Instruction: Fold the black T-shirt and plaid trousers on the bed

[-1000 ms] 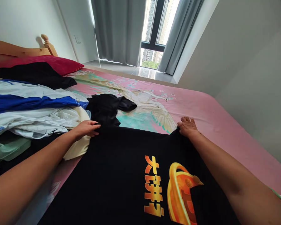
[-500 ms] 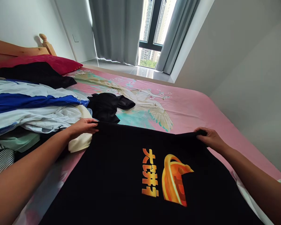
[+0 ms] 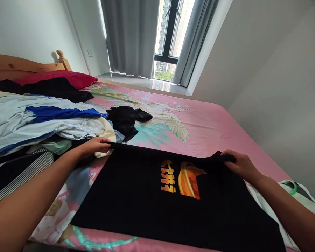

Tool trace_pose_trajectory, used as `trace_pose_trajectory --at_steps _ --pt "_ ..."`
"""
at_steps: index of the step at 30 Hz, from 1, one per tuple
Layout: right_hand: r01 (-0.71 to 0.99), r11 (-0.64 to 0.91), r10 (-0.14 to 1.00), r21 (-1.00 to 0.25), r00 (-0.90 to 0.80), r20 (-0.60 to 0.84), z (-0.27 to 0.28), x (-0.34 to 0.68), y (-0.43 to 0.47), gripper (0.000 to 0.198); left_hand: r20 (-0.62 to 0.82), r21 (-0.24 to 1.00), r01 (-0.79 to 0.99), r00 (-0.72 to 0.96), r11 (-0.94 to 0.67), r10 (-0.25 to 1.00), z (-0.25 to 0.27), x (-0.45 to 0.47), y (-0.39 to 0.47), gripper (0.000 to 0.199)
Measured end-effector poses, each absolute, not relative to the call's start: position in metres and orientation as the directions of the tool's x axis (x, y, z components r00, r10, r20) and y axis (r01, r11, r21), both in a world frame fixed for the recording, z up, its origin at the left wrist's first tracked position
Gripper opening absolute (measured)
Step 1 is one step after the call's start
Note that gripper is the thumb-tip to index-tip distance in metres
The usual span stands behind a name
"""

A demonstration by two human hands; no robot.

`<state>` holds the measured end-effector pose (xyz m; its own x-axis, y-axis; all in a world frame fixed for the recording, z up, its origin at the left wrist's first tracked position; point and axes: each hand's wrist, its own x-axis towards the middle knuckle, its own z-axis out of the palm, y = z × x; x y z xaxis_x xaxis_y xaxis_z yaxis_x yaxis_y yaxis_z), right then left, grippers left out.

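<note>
On the near part of the bed, a black garment is spread, with an orange-and-yellow print displayed on it. Its far edge is pinched at the left corner by the closed fingers of the left hand; at the right, bunched fabric is gripped by the fingers of the right hand. The bed is covered by a pink sheet, patterned with a white bird and blossoms. Just beyond the held edge, a crumpled black cloth is seen. To the left, white, blue, cream and striped clothes are heaped; by the right forearm, a white garment is partly hidden. Farther off, a red pillow is set by a wooden headboard. The window is flanked by grey curtains; the right side is bounded by a plain pale wall.
</note>
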<state>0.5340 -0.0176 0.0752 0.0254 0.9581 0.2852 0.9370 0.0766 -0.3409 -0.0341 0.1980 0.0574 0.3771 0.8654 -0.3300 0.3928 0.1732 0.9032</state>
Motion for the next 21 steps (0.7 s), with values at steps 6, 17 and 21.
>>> trace_pose_trajectory --at_steps 6,17,21 --pt "0.971 0.211 0.95 -0.116 -0.176 0.259 0.052 0.52 -0.069 0.035 -0.12 0.807 0.565 0.44 -0.17 0.89 0.023 -0.058 0.174 0.032" --pt "0.963 0.271 0.944 0.002 -0.266 0.193 -0.022 0.495 -0.138 0.053 0.244 0.39 0.631 0.632 -0.671 0.736 -0.043 -0.088 0.123 0.028" --pt "0.963 0.27 0.932 0.021 -0.267 0.244 -0.029 0.509 -0.143 0.052 0.195 0.411 0.648 0.624 -0.641 0.756 -0.038 -0.086 0.115 0.028"
